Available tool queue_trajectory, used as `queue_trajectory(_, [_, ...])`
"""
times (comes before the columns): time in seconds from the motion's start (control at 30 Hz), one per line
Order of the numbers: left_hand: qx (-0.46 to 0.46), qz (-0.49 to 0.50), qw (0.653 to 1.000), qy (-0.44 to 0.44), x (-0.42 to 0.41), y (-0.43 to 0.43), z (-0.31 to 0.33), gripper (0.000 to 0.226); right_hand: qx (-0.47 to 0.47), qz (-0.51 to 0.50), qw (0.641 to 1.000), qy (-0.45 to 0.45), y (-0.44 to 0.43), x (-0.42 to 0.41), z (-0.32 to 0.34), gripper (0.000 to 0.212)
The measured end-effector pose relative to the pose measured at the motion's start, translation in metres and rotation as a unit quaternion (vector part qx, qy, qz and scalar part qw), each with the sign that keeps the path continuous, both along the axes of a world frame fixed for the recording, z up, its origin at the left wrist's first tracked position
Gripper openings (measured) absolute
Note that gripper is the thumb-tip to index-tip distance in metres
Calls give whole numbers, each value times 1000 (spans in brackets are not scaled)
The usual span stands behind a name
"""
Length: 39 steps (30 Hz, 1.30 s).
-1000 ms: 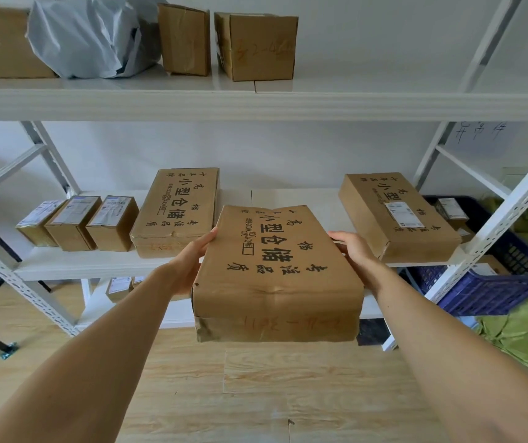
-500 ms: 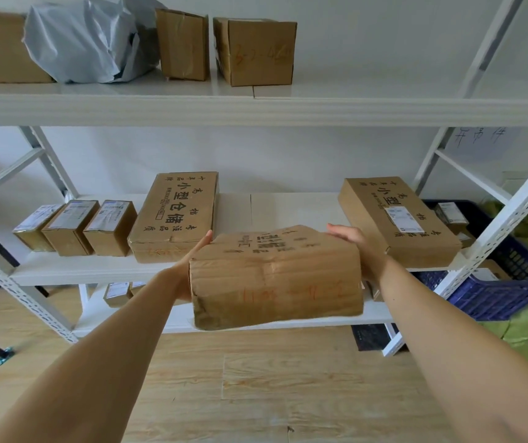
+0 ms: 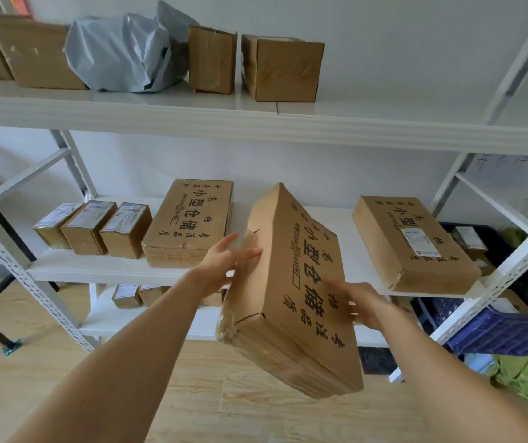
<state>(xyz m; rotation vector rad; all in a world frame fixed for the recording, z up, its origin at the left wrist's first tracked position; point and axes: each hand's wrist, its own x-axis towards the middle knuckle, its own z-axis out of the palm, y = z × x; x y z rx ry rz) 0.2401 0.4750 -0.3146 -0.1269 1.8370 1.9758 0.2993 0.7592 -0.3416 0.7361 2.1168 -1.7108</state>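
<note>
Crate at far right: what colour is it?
The plastic crate is dark blue, best seen in the head view.

1. A parcel storeroom: white slotted-steel shelves line the wall.
2. Taped cardboard boxes and a grey mailer bag sit on them; small boxes carry shipping labels.
3. The held box is printed 小型仓储.
4. A blue crate holds more parcels.

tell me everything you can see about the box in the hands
The box is flat brown cardboard, with black Chinese characters on its broad face and wrinkled clear tape at its near corner. It hangs steeply tilted, far end up, before the middle shelf. The left hand presses its left side with straight fingers; the right hand, blurred, touches the printed face.
</note>
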Motion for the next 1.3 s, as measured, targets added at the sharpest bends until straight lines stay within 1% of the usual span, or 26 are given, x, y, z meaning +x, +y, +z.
queue_trajectory(0.03, [-3,-10,1000,3,1,3,3,99,-2,-1,1000,-1,0,0,-2,64])
queue_trajectory(0.07, [-3,-21,1000,3,3,7,5,94,-7,-3,1000,-3,-1,1,-4,64])
queue_trajectory(0.13, [-10,-44,999,9,4,13,8,70,-19,-7,1000,-8,-3,1,-4,55])
queue_trajectory(0.17, [-13,-49,999,11,5,14,9,65,-27,-13,1000,-10,-2,0,-5,51])
queue_trajectory(0.2, [-10,-53,998,9,4,14,8,67,-30,-16,999,-14,-2,0,-6,49])
queue_trajectory(0.23, [-12,-55,998,7,4,13,8,74,-30,-18,999,-17,-2,-1,-7,49])
queue_trajectory(0.33, [-34,-54,998,3,3,10,8,118,-24,-30,999,-16,-3,-2,-6,50])
queue_trajectory(0.37, [-48,-56,997,1,4,9,8,125,-18,-40,999,-13,-3,-2,-6,50])
queue_trajectory(0.4, [-57,-58,997,-1,3,8,7,124,-14,-53,998,-9,-4,-2,-5,51])
queue_trajectory(0.47, [-75,-61,995,-13,5,5,5,113,-4,-78,997,-2,-4,-4,-6,48])
queue_trajectory(0.57, [-93,-67,993,-38,4,1,-2,96,-4,-108,994,12,-3,-7,-7,36])
queue_trajectory(0.63, [-91,-74,992,-54,7,0,-5,74,-17,-133,991,28,-1,-10,-5,34])
queue_trajectory(0.67, [-88,-75,991,-63,8,0,-7,69,-29,-145,988,37,1,-12,-4,34])
queue_trajectory(0.77, [-74,-48,992,-86,8,-7,-18,73,-57,-147,985,65,4,-15,3,22])
queue_trajectory(0.8, [-65,-36,993,-89,9,-9,-21,72,-67,-144,984,78,5,-15,5,22])
queue_trajectory(1.0, [8,7,995,-95,14,-18,-38,61,-115,-144,977,110,7,-14,12,43])
queue_trajectory(1.13, [52,12,994,-98,19,-29,-49,72,-166,-113,973,117,9,-11,16,48])
queue_trajectory(1.23, [88,17,991,-100,23,-33,-54,57,-170,-106,972,119,11,-14,12,54])
queue_trajectory(1.3, [102,20,989,-104,25,-35,-56,52,-149,-98,977,117,12,-19,9,48])
